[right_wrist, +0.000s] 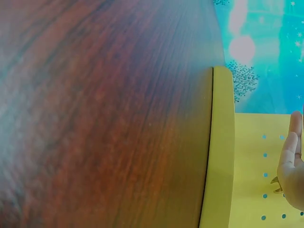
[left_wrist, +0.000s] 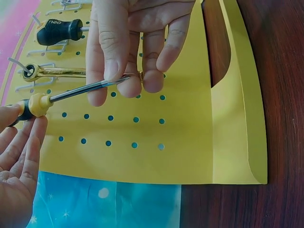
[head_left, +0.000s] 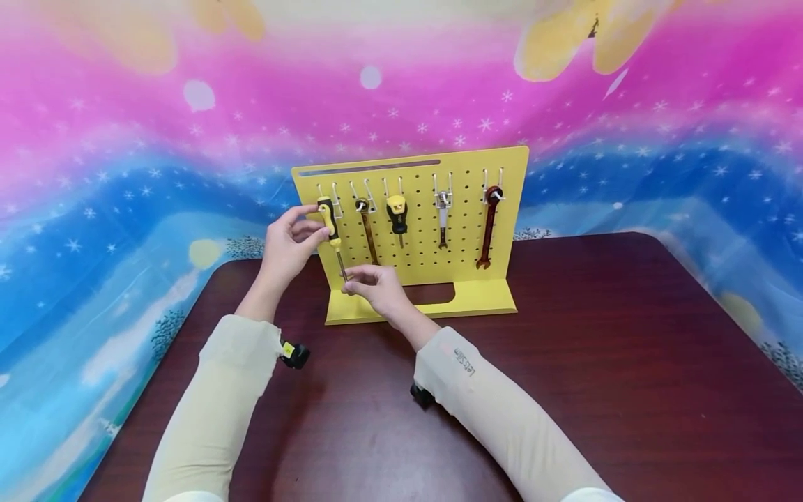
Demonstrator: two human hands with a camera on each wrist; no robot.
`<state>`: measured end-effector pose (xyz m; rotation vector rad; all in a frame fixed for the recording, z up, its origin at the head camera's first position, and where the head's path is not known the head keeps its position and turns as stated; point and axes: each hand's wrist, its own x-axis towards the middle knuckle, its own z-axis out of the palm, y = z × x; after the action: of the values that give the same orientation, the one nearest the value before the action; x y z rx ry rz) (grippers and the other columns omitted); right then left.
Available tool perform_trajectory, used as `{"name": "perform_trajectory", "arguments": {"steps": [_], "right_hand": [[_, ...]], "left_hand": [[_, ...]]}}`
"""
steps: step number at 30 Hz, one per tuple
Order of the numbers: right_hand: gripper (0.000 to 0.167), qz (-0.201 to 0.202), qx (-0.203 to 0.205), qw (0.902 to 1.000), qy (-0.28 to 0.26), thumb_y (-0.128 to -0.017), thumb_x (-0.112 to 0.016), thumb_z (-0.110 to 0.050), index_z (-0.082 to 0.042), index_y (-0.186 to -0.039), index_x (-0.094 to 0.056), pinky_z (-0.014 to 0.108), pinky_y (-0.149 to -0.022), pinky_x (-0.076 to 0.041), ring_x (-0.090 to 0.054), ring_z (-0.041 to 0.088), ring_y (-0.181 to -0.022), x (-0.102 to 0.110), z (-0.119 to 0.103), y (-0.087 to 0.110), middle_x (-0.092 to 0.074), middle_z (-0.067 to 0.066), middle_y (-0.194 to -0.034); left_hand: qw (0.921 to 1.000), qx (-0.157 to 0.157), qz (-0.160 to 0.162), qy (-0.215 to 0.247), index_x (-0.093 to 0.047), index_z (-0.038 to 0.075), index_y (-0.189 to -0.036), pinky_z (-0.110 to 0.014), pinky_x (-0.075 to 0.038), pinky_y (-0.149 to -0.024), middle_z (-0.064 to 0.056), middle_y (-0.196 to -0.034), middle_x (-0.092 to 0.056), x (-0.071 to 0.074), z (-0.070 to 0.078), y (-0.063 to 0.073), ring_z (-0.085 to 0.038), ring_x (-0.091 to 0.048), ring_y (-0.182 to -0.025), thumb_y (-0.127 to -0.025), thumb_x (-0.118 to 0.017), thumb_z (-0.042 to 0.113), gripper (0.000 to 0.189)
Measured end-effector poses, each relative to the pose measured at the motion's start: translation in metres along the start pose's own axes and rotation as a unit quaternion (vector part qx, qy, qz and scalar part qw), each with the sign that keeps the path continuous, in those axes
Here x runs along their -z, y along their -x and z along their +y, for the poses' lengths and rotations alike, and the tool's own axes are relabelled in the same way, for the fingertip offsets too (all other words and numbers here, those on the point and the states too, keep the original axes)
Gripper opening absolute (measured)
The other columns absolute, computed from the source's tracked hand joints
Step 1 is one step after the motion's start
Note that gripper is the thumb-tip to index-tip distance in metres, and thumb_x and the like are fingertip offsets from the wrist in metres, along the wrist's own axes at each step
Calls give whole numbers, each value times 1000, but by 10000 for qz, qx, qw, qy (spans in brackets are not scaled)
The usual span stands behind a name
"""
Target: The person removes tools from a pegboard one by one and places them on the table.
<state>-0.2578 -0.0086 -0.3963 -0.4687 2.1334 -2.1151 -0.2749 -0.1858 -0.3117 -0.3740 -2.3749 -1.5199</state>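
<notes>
My left hand (head_left: 290, 237) pinches the screwdriver (head_left: 331, 222) by its black-and-yellow handle, tilted beside the leftmost white hook (head_left: 338, 201); below, the fingers of my right hand (head_left: 379, 287) pinch its slim metal shaft near the tip. The left wrist view shows that shaft's bright shine; only the head view shows the reddish wrench (head_left: 489, 230) hanging well right of my fingers.
</notes>
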Motion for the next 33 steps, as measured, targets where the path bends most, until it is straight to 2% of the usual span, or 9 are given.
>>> {"name": "perform_trajectory", "arguments": {"steps": [2,8,11,17,28,33], "right_hand": [[26,3,45,10000,18,-90,-70,-1,2,-117,-70,28,-85,-58,-73,31,-89,0,0,1,-75,21,-96],[25,-4,89,10000,-3,-90,-69,1,3,-115,-71,24,-82,-56,-73,13,-80,-1,-4,5,-75,24,-98],[25,-42,104,9999,-59,-90,-69,0,4,-115,-71,25,-84,-57,-74,19,-84,-2,-6,6,-74,24,-99],[26,-133,261,9996,-28,-90,-71,-3,5,-115,-71,28,-86,-58,-74,31,-90,-4,-8,10,-75,23,-95],[25,-272,445,9986,81,-89,-70,0,5,-113,-71,25,-83,-57,-74,27,-88,-7,-12,16,-74,25,-94],[24,-334,469,9981,208,-90,-70,-2,4,-114,-71,23,-82,-56,-74,21,-86,-9,-16,18,-75,23,-93]], "left_hand": [[10000,11,0,7,-57,7,-136,-15,-55,-82,-20,-108,-72,0,1,0,5,-67,-85,-93,-71,17,47],[10000,-46,-5,87,-58,7,-135,-14,-55,-81,-11,-101,-73,0,3,2,4,-68,-86,-93,-71,17,45],[9999,-78,-1,97,-58,6,-134,-13,-55,-80,-8,-98,-73,0,5,3,5,-68,-84,-92,-72,16,45],[9999,-97,21,115,-59,6,-134,-13,-55,-79,-8,-97,-73,2,8,6,5,-68,-83,-92,-72,16,45],[10000,50,20,71,-57,10,-137,-13,-54,-83,-1,-99,-72,8,13,15,4,-68,-89,-93,-71,20,47],[9999,15,22,154,-57,9,-137,-13,-54,-83,9,-94,-70,11,15,18,5,-68,-89,-94,-70,20,46]]}}
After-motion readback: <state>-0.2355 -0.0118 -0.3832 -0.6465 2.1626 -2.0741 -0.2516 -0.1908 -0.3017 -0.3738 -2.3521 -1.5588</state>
